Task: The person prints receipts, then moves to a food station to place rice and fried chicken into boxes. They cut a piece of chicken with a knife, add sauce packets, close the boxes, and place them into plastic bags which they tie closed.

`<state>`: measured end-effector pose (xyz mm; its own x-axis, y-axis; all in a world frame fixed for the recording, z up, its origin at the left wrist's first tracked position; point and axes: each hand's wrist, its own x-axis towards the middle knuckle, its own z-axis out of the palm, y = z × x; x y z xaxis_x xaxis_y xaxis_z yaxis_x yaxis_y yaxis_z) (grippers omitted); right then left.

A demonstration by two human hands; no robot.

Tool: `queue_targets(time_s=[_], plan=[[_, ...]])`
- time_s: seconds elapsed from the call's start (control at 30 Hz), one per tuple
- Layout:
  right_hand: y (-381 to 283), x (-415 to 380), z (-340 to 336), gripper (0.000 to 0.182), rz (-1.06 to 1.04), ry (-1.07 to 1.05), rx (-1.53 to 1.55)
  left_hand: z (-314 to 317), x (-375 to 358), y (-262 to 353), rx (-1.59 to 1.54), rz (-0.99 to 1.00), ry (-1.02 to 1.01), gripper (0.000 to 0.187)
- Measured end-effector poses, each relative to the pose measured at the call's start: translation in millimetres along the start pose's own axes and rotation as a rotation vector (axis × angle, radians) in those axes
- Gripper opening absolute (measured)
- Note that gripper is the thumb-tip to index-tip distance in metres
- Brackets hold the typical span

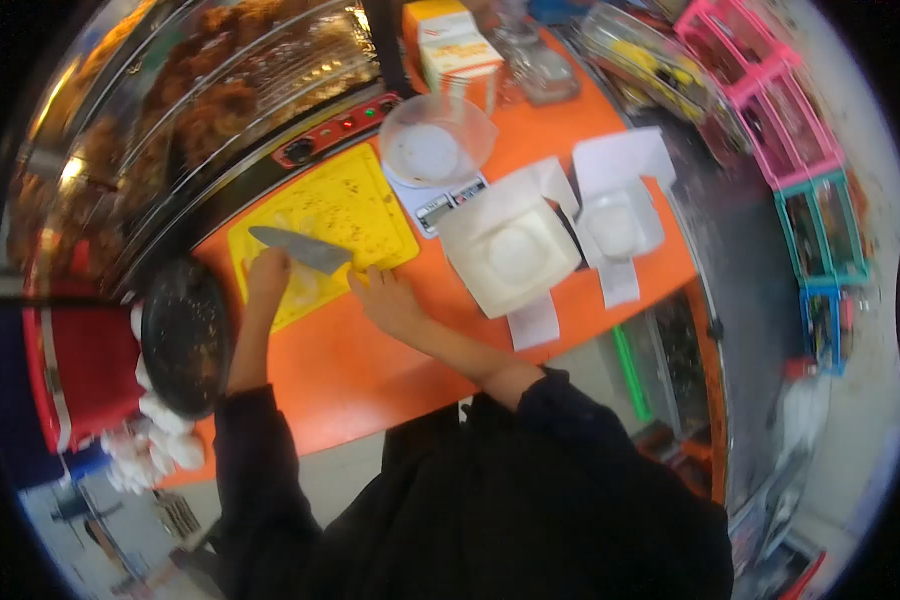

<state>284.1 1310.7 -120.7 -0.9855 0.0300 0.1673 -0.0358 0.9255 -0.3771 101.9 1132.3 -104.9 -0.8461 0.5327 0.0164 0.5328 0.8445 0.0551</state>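
My left hand (268, 275) is closed around the handle of a grey-bladed knife (305, 249). The blade lies across the near part of a yellow cutting board (355, 200) on an orange counter (350, 370). Something pale (305, 288) sits on the board just right of that hand; I cannot tell what it is. My right hand (390, 302) rests flat with its fingers apart at the board's near edge, on the counter, and holds nothing.
Right of the board, a clear bowl (435, 145) stands on a scale, beside two open white boxes (515, 255) (615, 225). A dark round pan (185, 335) lies at the left. Behind the board is a glass food warmer (220, 90). Pink baskets (760, 90) line the far right.
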Motion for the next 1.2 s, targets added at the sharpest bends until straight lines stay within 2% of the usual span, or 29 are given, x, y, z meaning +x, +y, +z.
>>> queue_targets(time_s=[0.03, 0.07, 0.1, 0.13, 0.2, 0.23, 0.3, 0.33, 0.37, 0.4, 0.43, 0.47, 0.53, 0.57, 0.63, 0.67, 0.7, 0.73, 0.77, 0.8, 0.83, 0.87, 0.9, 0.97, 1.0, 1.17, 1.2], plan=[[-2.8, -9.0, -11.0, 0.055, 0.041, 0.03, -0.003, -6.2, -8.7, -12.3, -0.008, 0.028, -0.009, 0.01], [-2.8, -18.0, -18.6, 0.055, 0.075, 0.06, -0.009, -25.9, -25.6, -6.4, -0.103, -0.124, 0.027, 0.011], [1.7, -27.0, -18.9, 0.055, 0.101, 0.058, -0.026, -32.7, -38.1, -13.3, -0.073, -0.126, 0.019, 0.009], [7.7, -36.9, -16.4, 0.055, 0.159, 0.107, -0.086, -55.2, -55.6, 0.4, -0.218, -0.2, -0.007, 0.011], [17.2, -51.6, -8.7, 0.055, 0.227, 0.143, -0.144, -68.5, -86.5, 24.3, -0.498, -0.27, 0.136, 0.015], [26.4, -49.2, -4.9, 0.053, 0.253, 0.15, -0.166, -66.2, -97.6, 37.9, -0.501, -0.266, 0.127, 0.015], [35.7, -45.1, -6.5, 0.052, 0.281, 0.15, -0.186, -58.7, -117.2, 62.7, -0.628, -0.345, 0.366, 0.015], [35.9, -42.2, -14.0, 0.049, 0.238, 0.327, -0.209, -45.8, -123.8, 69.6, -0.735, -0.32, 0.479, 0.014], [32.9, -43.0, -22.3, 0.045, 0.194, 0.503, -0.229, -51.6, -131.2, 86.3, -0.733, -0.329, 0.474, 0.014], [24.3, -50.9, -30.8, 0.045, 0.193, 0.496, -0.224, -58.4, -140.1, 107.5, -0.596, -0.331, 0.557, 0.012], [11.5, -61.8, -41.6, 0.039, 0.107, 0.438, 0.105, -63.8, -146.2, 127.9, -0.459, -0.329, 0.641, 0.011], [-2.3, -72.7, -54.9, 0.033, 0.017, 0.37, 0.433, -61.5, -155.6, 141.6, -0.456, -0.336, 0.642, 0.011], [-33.9, -91.4, -99.6, 0.03, 0.116, -0.327, 0.549, -50.9, -181.1, 165.6, -0.363, -0.231, 0.585, 0.007], [-37.7, -93.4, -87.4, 0.03, 0.109, -0.331, 0.554, -47.8, -193.7, 184.0, -0.457, -0.25, 0.596, 0.006], [-43.7, -91.3, -46.2, 0.024, 0.371, 0.17, 1.62, -41.7, -215.7, 216.4, -0.542, -0.274, 0.612, 0.006], [-31.3, -92.5, -48.4, 0.029, 0.452, -0.265, 2.176, -38.4, -226.1, 228.3, -0.551, -0.235, 0.662, 0.006], [-30.3, -91.3, -47.8, 0.029, 0.45, -0.275, 2.186, -37.3, -235.0, 238.5, -0.556, -0.194, 0.708, 0.006], [-34.5, -86.8, -60.1, 0.035, 0.485, -0.182, 2.381, -38.2, -241.9, 247.8, -0.542, -0.199, 0.705, 0.006], [-37.8, -84.5, -69.1, 0.041, 0.521, -0.08, 2.571, -39.1, -247.1, 256.4, -0.644, -0.285, 0.706, 0.007], [-39.1, -85.5, -74.3, 0.041, 0.523, -0.09, 2.579, -39.6, -251.1, 264.9, -0.747, -0.372, 0.706, 0.008], [-40.5, -88.6, -77.1, 0.048, 0.419, -0.073, 2.485, -39.8, -251.9, 272.8, -0.737, -0.38, 0.704, 0.008], [-42.6, -92.6, -79.4, 0.057, 0.322, -0.057, 2.391, -40.4, -250.8, 280.1, -0.677, -0.266, 0.708, 0.009], [-42.1, -95.4, -83.3, 0.057, 0.328, -0.066, 2.401, -43.6, -251.8, 287.9, -0.617, -0.15, 0.707, 0.012], [-34.9, -97.0, -92.3, 0.079, 0.404, -0.52, 2.614, -48.2, -259.3, 300.2, -0.658, -0.224, 0.645, 0.013], [-33.9, -97.0, -96.9, 0.079, 0.407, -0.528, 2.615, -42.9, -263.7, 301.0, -0.673, -0.169, 0.66, 0.015], [-35.2, -87.3, -118.3, 0.08, 0.404, -0.292, 2.481, -22.3, -271.9, 296.0, -0.757, 0.133, 0.741, 0.039], [-38.5, -85.3, -112.0, 0.08, 0.408, -0.285, 2.481, -23.8, -271.4, 291.7, -0.761, 0.135, 0.737, 0.039]])
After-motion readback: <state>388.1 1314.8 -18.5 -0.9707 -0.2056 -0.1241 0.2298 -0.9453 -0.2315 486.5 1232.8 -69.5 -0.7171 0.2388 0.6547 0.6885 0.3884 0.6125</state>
